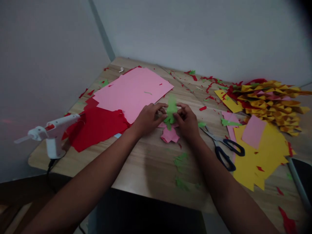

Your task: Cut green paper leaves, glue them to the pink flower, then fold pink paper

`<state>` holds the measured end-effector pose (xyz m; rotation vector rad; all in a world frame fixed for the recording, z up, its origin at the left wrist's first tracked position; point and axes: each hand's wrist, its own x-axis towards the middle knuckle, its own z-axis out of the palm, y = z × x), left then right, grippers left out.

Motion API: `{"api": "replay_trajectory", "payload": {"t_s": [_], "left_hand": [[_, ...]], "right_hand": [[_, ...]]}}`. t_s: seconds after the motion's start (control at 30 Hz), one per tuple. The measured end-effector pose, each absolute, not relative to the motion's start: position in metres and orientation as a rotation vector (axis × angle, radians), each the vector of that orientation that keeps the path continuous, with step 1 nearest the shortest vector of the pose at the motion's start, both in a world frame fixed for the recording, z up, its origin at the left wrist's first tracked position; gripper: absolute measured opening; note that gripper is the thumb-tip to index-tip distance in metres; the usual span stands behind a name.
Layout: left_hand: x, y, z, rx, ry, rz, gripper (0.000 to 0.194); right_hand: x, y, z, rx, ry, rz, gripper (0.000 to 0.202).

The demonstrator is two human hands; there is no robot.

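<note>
Between my two hands, a piece of green crepe-like paper (172, 109) stands up, blurred at its top and frayed at its lower end. My left hand (151, 117) pinches its left side with thumb and fingers. From the right, my right hand (187, 119) pinches the same piece. Just below lies a pink folded paper shape (170, 135), partly covered by the green paper. Loose green scraps (181, 161) lie on the table nearer to me. Scissors (220, 146) with dark handles rest open to the right of my right hand.
A white glue gun (55, 135) stands at the table's left edge. Pink sheets (134, 91) and red paper (97, 126) lie left. Yellow sheets (260, 156), a folded yellow paper piece (273, 104) and a phone-like device (301, 178) are at right. An earbud (121, 69) lies at the back.
</note>
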<state>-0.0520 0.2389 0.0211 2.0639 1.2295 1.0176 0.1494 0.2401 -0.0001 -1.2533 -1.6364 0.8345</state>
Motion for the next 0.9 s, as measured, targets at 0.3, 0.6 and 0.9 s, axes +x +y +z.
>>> {"api": "replay_trajectory", "payload": {"t_s": [0.3,0.6,0.9], "left_hand": [[-0.05,0.243,0.014,2.036,1.235,0.968,0.042],[-0.05,0.242,0.014,2.112,1.211,1.014,0.04],[-0.053,0.238,0.024,2.234,1.053,1.388,0.035]], "right_hand": [[0.148,0.237,0.008,-1.163,-1.586,0.871,0.041],[0.15,0.24,0.0,-1.077,-1.618,0.788,0.039],[0.153,0.219,0.027,-0.85,-1.913,0.215,0.037]]}}
